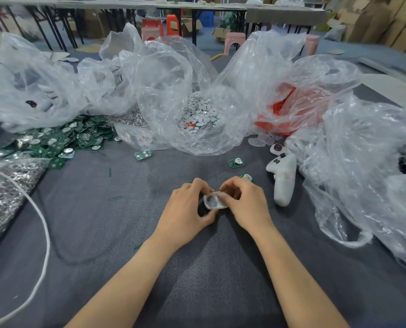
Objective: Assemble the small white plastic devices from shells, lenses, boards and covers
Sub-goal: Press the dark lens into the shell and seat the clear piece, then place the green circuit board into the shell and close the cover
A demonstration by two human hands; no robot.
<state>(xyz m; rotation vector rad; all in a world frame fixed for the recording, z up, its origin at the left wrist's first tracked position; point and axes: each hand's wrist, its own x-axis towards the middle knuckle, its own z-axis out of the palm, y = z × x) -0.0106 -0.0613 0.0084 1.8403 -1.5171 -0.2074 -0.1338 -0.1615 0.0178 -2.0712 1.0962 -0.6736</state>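
A grey cloth-covered tabletop [116,228] carries crumpled clear plastic bags [164,74] along its far edge. Green boards [55,140] spill out at far left, a white cord [44,245] loops along the left edge, and white devices [283,176] lie at right.

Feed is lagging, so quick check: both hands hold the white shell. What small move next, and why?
Probably press the lens flat into the shell: left hand and right hand pinch it, right thumb on top. A board waits just beyond.

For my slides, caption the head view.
Left hand and right hand pinch a white oval plastic shell over the grey table.
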